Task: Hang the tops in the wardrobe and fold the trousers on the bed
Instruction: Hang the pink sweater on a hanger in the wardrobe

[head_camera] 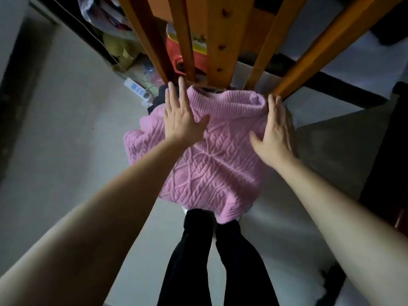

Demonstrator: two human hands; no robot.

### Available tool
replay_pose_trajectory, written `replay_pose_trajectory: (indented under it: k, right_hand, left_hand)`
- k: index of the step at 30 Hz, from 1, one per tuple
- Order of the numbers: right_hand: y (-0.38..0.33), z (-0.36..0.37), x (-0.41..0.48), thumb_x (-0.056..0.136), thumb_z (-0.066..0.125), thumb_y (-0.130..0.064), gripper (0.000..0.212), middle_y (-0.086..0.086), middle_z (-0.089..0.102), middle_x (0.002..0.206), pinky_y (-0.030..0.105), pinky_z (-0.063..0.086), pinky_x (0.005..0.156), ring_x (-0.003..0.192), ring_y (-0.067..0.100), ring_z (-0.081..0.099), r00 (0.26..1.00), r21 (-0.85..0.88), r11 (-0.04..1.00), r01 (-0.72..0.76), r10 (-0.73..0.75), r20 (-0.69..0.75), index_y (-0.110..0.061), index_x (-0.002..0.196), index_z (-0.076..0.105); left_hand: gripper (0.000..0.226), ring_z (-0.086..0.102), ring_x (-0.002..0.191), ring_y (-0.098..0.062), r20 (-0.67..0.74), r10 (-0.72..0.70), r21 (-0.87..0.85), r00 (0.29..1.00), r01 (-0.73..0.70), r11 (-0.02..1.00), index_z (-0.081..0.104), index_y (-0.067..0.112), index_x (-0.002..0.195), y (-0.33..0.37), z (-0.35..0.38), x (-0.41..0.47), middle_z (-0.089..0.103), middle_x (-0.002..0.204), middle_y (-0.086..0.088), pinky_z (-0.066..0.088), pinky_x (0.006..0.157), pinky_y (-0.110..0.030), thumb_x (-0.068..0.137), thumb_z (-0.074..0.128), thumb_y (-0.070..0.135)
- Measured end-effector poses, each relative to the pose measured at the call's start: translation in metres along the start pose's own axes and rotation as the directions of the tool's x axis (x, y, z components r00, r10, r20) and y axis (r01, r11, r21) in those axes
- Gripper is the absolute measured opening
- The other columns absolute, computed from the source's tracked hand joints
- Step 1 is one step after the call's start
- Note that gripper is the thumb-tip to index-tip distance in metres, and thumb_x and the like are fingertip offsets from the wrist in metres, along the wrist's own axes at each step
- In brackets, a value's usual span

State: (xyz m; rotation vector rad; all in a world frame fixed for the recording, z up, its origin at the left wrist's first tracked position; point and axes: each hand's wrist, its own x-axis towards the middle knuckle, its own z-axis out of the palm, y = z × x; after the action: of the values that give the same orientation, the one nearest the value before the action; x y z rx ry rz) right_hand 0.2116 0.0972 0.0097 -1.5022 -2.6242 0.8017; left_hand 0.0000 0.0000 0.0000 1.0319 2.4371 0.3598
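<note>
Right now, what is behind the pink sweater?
Past the upper left edge of the pink sweater a dark cloth shows, and wooden posts rise behind its collar. Anything directly behind it is covered.

wooden slats cut off by the top edge, shoes mostly hidden under the hem of the pink sweater, clutter blurred beyond telling

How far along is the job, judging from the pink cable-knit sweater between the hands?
Done: nothing finished shows; no other hung top or folded trousers are in view. In hand: the pink cable-knit sweater hangs before the orange wooden frame, with the left hand and right hand flat on its shoulders; its hanger is hidden. Left: settling this sweater, then folding the trousers.
</note>
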Motion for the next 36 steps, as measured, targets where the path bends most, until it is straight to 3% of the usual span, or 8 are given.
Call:
replay_pose_trajectory:
  k: [3,7,14,16,21,28,32,36]
  right_hand:
    - [0.008,0.021,0.013,0.091,0.069,-0.032,0.093,0.014,0.024,0.163,0.045,0.025,0.122,0.150,0.030,0.022,0.999,0.034,0.999,0.000,-0.002,0.041,-0.011,0.159,0.009]
    - [0.012,0.037,0.003,0.092,0.065,-0.029,0.053,0.017,0.064,0.128,0.044,0.046,0.099,0.118,0.036,0.057,0.997,0.044,0.998,0.043,-0.045,0.063,-0.013,0.141,0.050]
    - [-0.001,0.034,-0.067,0.088,0.069,-0.021,0.031,0.024,0.049,0.124,0.050,0.036,0.101,0.116,0.042,0.046,0.986,-0.092,0.994,0.051,-0.035,0.164,-0.002,0.111,0.060]
    - [-0.021,0.020,-0.077,0.093,0.064,-0.020,0.030,0.026,0.054,0.123,0.049,0.038,0.099,0.117,0.043,0.049,0.975,-0.012,0.991,0.130,-0.125,0.184,0.003,0.110,0.057]
    - [-0.097,-0.042,-0.075,0.105,0.044,-0.031,0.034,0.030,0.065,0.105,0.034,0.030,0.064,0.092,0.045,0.063,0.985,0.193,0.978,0.084,-0.111,0.135,0.000,0.119,0.045]
    - [-0.251,-0.126,-0.095,0.104,0.045,-0.039,0.036,0.020,0.066,0.112,0.035,0.039,0.074,0.104,0.040,0.062,0.850,0.444,0.792,0.420,-0.514,0.111,-0.006,0.120,0.048]
    - [-0.344,-0.162,-0.141,0.095,0.052,-0.054,0.047,0.001,0.067,0.100,0.038,0.050,0.079,0.094,0.023,0.065,0.709,0.522,0.643,0.560,-0.698,0.099,-0.011,0.114,0.052]
    - [-0.440,-0.192,-0.191,0.076,0.070,-0.070,0.048,-0.031,0.066,0.087,0.002,0.042,0.068,0.086,-0.018,0.059,0.561,0.561,0.536,0.631,-0.815,0.147,-0.041,0.113,0.061]
  left_hand:
    - [0.099,0.017,0.149,-0.031,0.065,-0.106,-0.031,0.992,0.108,0.994,-0.002,0.015,0.157,-0.004,0.020,0.029,0.019,0.162,-0.009,0.018,0.119,-0.050,0.088,0.062,0.048]
    - [0.053,0.054,0.119,-0.032,0.029,-0.081,0.097,0.996,0.078,0.992,0.050,0.016,0.131,-0.018,0.035,-0.001,0.060,0.127,-0.009,0.036,0.098,-0.045,0.090,0.055,0.049]
    - [0.025,0.056,0.104,-0.036,0.142,-0.190,0.224,0.971,0.156,0.962,0.065,0.016,0.102,-0.060,0.008,-0.106,0.064,0.106,-0.013,0.041,0.091,-0.045,0.084,0.063,0.032]
    - [0.022,0.054,0.103,-0.038,0.080,-0.257,0.138,0.963,0.244,0.960,0.067,0.015,0.101,-0.063,-0.020,-0.122,0.060,0.107,-0.017,0.044,0.085,-0.043,0.082,0.064,0.026]
    - [0.023,0.049,0.108,-0.034,-0.173,-0.341,-0.108,0.924,0.326,0.939,0.067,0.013,0.105,-0.041,-0.109,-0.160,0.052,0.114,-0.015,0.047,0.081,-0.039,0.083,0.066,0.020]
    - [0.010,0.061,0.086,-0.038,-0.389,-0.654,-0.400,0.649,0.521,0.754,0.047,0.018,0.090,-0.059,-0.235,-0.260,0.066,0.091,-0.013,0.041,0.065,-0.036,0.086,0.057,0.017]
    - [0.014,0.064,0.086,-0.033,-0.500,-0.733,-0.643,0.462,0.370,0.671,0.053,0.015,0.099,-0.092,-0.308,-0.326,0.067,0.091,-0.010,0.054,0.076,-0.046,0.089,0.062,0.016]
    - [0.018,0.065,0.089,-0.032,-0.629,-0.731,-0.711,0.267,0.184,0.679,0.058,0.013,0.103,-0.127,-0.380,-0.404,0.069,0.094,-0.009,0.053,0.077,-0.043,0.088,0.064,0.020]
